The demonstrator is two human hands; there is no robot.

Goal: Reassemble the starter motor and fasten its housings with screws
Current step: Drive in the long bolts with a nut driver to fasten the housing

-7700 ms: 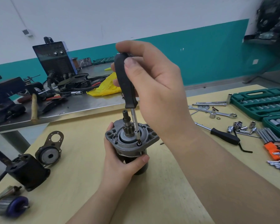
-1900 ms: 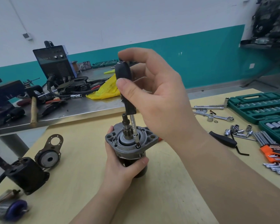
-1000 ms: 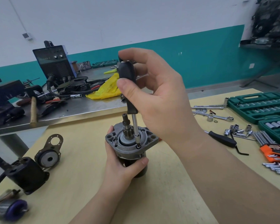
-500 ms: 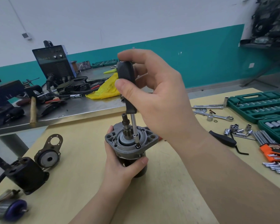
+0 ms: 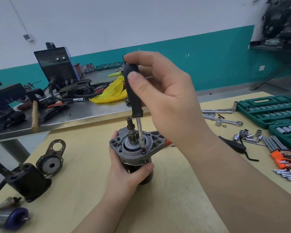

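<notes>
Right now I have the starter motor (image 5: 133, 148) standing upright on the yellow worktop (image 5: 175, 199), near its middle, with my left hand (image 5: 124, 172) wrapped around the dark body just under the grey flange, thumb across the front. My right hand (image 5: 166, 101) pinches the black handle of the screwdriver (image 5: 133, 91) between thumb and fingers, and the chrome shaft runs down to a screw (image 5: 143, 151) seated in the flange's near edge. To do this step well, I judge I should keep the shaft in line with the screw, press down lightly while rolling the handle, and let the left grip resist the twist so the housing does not turn on the worktop. I cannot tell how deep the screw sits. The motor's front housing is cast grey metal with several open holes and lugs around a round collar, and the pinion shaft (image 5: 130, 128) stands up from the centre, just beside the driver shaft. Other screw holes on the flange look empty, so I judge more fastening remains.
</notes>
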